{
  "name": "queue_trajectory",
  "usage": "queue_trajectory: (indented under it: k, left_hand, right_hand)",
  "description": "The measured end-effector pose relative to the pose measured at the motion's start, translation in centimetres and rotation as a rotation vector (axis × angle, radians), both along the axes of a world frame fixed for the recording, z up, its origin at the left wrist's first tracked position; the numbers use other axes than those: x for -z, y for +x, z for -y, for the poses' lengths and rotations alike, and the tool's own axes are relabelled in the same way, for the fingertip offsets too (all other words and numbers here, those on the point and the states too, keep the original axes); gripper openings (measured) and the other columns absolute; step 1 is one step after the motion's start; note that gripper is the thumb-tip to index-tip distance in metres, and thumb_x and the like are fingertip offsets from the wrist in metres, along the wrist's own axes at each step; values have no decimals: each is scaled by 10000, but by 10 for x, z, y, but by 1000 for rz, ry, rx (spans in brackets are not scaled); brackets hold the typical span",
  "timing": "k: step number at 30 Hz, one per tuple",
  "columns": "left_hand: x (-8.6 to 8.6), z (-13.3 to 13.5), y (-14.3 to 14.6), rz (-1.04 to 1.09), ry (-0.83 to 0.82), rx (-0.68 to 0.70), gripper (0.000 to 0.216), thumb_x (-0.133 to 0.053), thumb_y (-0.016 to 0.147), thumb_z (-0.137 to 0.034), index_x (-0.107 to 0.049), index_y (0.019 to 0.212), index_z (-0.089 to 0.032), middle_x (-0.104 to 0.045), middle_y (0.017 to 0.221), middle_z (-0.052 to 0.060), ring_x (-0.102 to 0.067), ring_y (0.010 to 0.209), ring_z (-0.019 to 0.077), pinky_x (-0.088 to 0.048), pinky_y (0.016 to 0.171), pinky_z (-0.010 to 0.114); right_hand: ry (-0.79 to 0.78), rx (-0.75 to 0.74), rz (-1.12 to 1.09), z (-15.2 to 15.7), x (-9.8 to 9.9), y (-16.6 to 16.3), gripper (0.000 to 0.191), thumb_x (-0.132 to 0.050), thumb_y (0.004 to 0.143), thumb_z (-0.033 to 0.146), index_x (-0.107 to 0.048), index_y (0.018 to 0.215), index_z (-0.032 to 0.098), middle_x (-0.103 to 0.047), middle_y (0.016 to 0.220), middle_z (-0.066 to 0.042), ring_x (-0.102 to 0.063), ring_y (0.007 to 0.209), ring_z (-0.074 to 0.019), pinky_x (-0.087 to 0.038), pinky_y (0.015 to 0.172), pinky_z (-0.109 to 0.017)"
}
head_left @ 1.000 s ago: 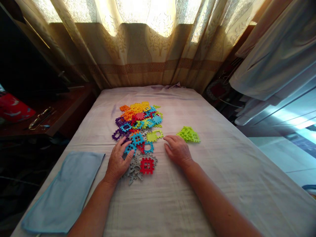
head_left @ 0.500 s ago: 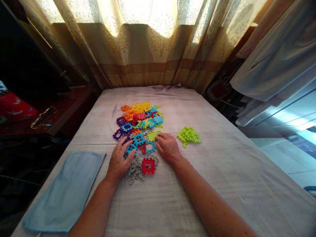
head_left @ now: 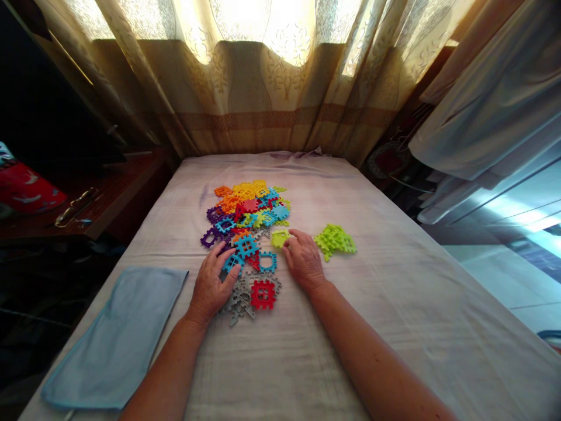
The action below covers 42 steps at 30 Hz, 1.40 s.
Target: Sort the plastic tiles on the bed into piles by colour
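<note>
Lime piece (head_left: 279, 238): flat on pale sheet (head_left: 359, 333), at right hand's fingertips, right end hidden by them.
Right hand (head_left: 302, 260): fingers narrow, close together at that edge; pinch or touch, cannot tell.
Left hand (head_left: 213, 286): thumb and fingers wide, partly blocking view of blue window piece (head_left: 234, 263).
Blue frame (head_left: 267, 269): just left of right hand.
Lime heap (head_left: 335, 241): near, right of right hand.
Mixed pile (head_left: 250, 204): beyond both hands.
Grey pieces (head_left: 241, 301): right of left hand, red square (head_left: 263, 294) on top.
Blue cloth (head_left: 118, 339): left of left hand.
</note>
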<state>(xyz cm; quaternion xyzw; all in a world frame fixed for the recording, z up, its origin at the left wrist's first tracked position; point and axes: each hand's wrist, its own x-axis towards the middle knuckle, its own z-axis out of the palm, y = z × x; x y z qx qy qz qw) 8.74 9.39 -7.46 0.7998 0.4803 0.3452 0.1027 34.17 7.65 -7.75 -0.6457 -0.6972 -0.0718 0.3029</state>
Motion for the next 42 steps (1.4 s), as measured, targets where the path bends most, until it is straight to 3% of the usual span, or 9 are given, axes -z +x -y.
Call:
queue_trajectory:
  k: [6, 14, 18, 25, 31, 35, 42]
  left_hand:
    - [0, 0, 0, 5, -7, -3, 459, -468, 933, -491, -640, 1237, -193, -537, 1420, 140, -517, 1309, 297, -422, 1106, 499]
    - [2, -1, 0, 11, 13, 2, 447, -468, 936, -483, -641, 1237, -201, -538, 1422, 131, -508, 1321, 290, -422, 1107, 489]
    - [4, -1, 0, 20, 29, -4, 437, -479, 933, -482, -646, 1224, -202, -541, 1421, 129, -514, 1315, 290, -425, 1106, 488]
    - [1, -1, 0, 10, 3, 0, 447, -476, 930, -484, -646, 1226, -195, -539, 1417, 139, -520, 1305, 296, -421, 1105, 499]
    - [-1, 0, 0, -9, -30, -8, 423, -486, 924, -467, -636, 1236, -223, -529, 1431, 118, -520, 1304, 284, -415, 1108, 495]
    - [0, 0, 0, -3, -23, -7, 422, -481, 925, -467, -636, 1235, -225, -531, 1427, 117, -519, 1305, 284, -414, 1109, 492]
    - [0, 0, 1, -4, -20, -2, 438, -475, 928, -479, -640, 1234, -213, -523, 1433, 129, -514, 1309, 292, -414, 1106, 497]
  right_hand:
    - [21, 168, 5, -2, -9, 22, 238, -433, 972, 271, -642, 896, 189, -679, 869, -92, -567, 826, -223, -388, 794, -320]
    - [-8, 529, -57, 0, -25, 73, 213, -530, 930, 324, -689, 965, 187, -654, 740, -60, -536, 707, -195, -309, 666, -285]
    - [5, 611, -70, 2, -24, 87, 217, -525, 928, 318, -699, 930, 187, -640, 728, -68, -522, 727, -205, -298, 668, -296]
    - [91, 437, -10, 2, -22, 82, 254, -468, 946, 245, -711, 944, 172, -716, 992, -120, -559, 911, -251, -394, 813, -357]
    - [-71, 8, 57, -3, -21, 28, 240, -519, 922, 202, -731, 1033, 216, -718, 1084, -84, -572, 1012, -236, -426, 928, -363]
    - [-163, -8, 112, -5, -19, 7, 286, -549, 901, 213, -713, 1134, 234, -666, 1223, -109, -531, 1122, -280, -421, 967, -429]
    - [-188, -31, 106, -5, -14, 4, 143, -572, 891, 215, -711, 928, 210, -642, 1257, -125, -514, 1163, -281, -403, 997, -443]
